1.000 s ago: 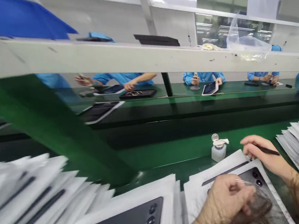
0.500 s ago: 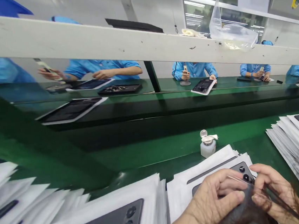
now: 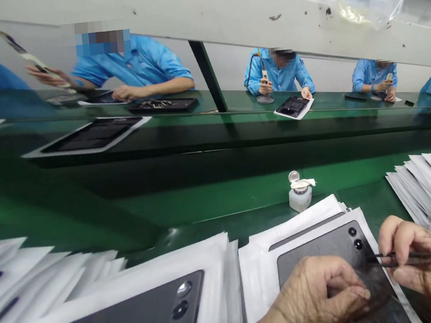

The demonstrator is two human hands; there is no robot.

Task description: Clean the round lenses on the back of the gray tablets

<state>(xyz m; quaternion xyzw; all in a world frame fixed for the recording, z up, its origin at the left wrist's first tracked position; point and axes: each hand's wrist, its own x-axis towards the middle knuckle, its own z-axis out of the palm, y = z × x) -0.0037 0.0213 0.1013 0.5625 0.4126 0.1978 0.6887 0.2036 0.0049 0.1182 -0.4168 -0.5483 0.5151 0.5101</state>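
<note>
We look down across a green conveyor bench [image 3: 219, 201] under a white rail [image 3: 248, 21], with co-workers in blue smocks [image 3: 277, 71] at work on its far side. On our side, stacks of tablets in white sleeves lie to the left [image 3: 98, 289] and to the right [image 3: 424, 187]. Between them, a single tablet [image 3: 315, 251] lies flat on white sheets [image 3: 257, 279], its dark back facing up and its two camera lenses at the upper right. Just beyond the sheets stands a white dispenser bottle [image 3: 301, 197] with a metal lid.

Our left hand [image 3: 319, 291] sits over the lower part of that tablet, its fingers curled inward; we cannot tell whether it pinches anything. Our right hand [image 3: 418, 253] pinches black tweezers [image 3: 423, 259] between thumb and fingers, their tips pointing left over the tablet. We cannot tell whether the tips hold anything.
</note>
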